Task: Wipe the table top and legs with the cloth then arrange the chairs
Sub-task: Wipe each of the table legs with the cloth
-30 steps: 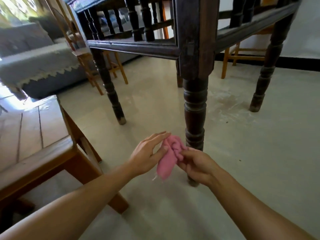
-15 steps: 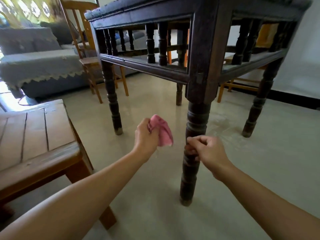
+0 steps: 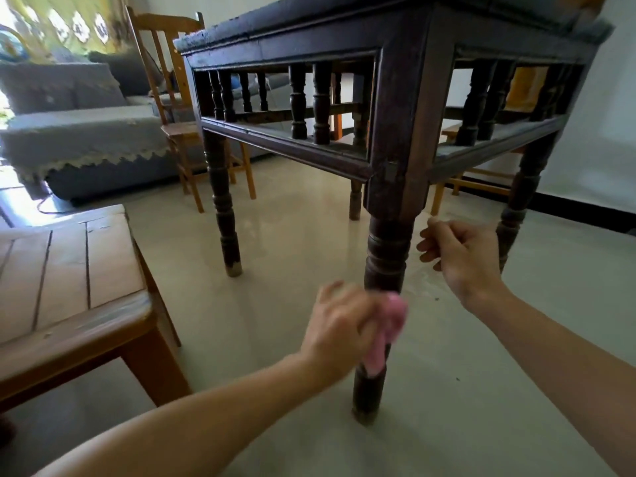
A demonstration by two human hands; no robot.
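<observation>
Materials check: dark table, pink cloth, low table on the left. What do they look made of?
Dark table: wood, dark brown stain or varnish; turned legs, worn patches at the corner joint.
Pink cloth in the left hand: soft textile, bunches and hangs limp; blurred, weave unclear.
Low table: lighter wood planks, visible seams, slight sheen, probably lacquered.

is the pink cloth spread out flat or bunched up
Bunched up: the pink cloth is a crumpled wad gripped in the left hand against the near table leg, with a loose end hanging down.
</observation>
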